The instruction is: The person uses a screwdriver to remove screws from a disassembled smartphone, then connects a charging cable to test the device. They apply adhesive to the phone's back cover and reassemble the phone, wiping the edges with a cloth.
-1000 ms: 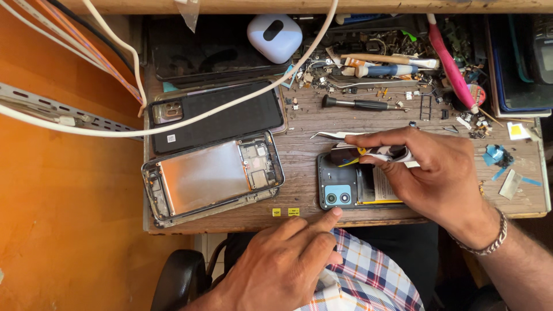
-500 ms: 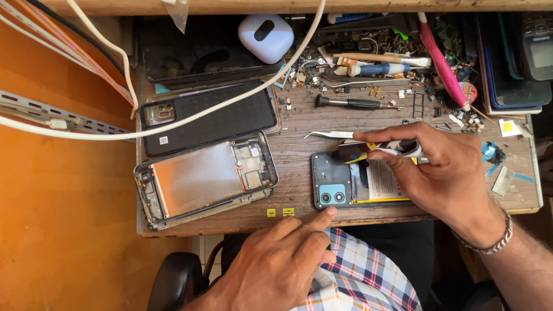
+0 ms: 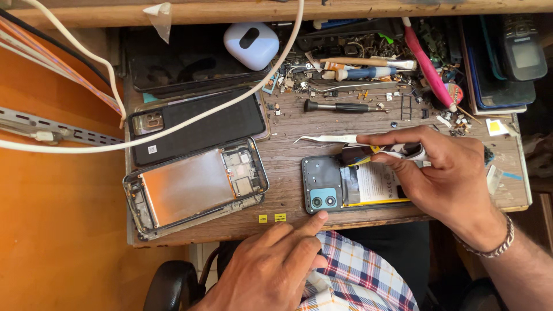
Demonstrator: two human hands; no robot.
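The right hand (image 3: 446,173) is gripping tweezers (image 3: 328,139) over the opened phone (image 3: 351,185); the left hand (image 3: 271,265), its grip empty, is touching the phone's near edge.

Pretty cramped setup: a worn brown wooden workbench (image 3: 288,124) fills the middle of the frame, scuffed grain all over. Orange wall or panel (image 3: 57,230) down the left side, with a grey metal rail (image 3: 52,129) across it. Wooden shelf edge (image 3: 345,7) along the top. Soft daylight, even.
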